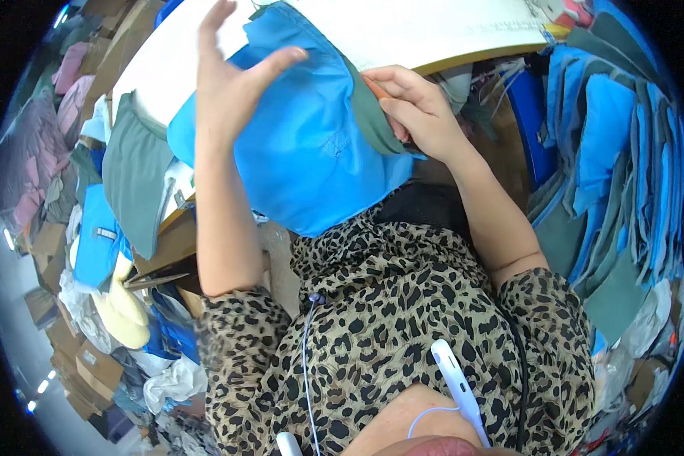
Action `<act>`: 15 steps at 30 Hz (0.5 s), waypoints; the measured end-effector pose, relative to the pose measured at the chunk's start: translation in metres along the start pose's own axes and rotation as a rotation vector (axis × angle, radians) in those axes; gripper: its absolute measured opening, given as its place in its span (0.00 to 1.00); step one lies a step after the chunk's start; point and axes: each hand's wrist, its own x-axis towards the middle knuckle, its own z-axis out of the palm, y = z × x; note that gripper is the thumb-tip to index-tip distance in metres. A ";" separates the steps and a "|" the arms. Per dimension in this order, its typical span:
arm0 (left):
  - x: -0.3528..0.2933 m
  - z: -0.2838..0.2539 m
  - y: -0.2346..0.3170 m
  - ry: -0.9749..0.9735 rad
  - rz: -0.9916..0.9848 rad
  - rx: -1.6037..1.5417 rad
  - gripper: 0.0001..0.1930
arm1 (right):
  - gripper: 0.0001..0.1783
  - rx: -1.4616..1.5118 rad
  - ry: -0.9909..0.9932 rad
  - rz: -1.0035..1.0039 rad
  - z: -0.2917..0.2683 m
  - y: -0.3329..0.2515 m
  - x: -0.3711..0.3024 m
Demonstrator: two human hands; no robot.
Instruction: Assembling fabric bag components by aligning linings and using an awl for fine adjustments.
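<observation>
A bright blue fabric piece (304,144) with a grey-green strip (366,114) along its right edge hangs over the near rim of the white table. My left hand (235,87) is raised at its left side, fingers and thumb spread apart, holding nothing. At the strip, my right hand (422,110) is closed, with a slim orange tool (375,88) showing between thumb and fingers. Only part of that tool is visible, so its kind is unclear. The right fingertips lie against the strip's edge. A small stitched patch of dark thread marks the blue cloth.
The white table (448,30) has a curved yellowish edge. A grey-green cloth piece (135,167) drapes over its left side. Many blue and grey-green pieces (604,144) hang in a stack at right. Cardboard boxes (91,372) and fabric heaps (34,163) lie at left.
</observation>
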 end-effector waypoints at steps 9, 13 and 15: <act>0.003 0.004 0.016 -0.559 -0.540 -0.535 0.22 | 0.17 0.044 -0.020 -0.028 0.003 -0.002 -0.005; -0.003 0.003 0.021 -0.488 -0.631 -0.639 0.20 | 0.17 -0.040 -0.050 -0.049 0.010 -0.009 -0.008; -0.005 -0.001 0.022 -0.556 -0.518 -0.540 0.18 | 0.16 -0.073 -0.014 -0.125 0.013 -0.011 -0.009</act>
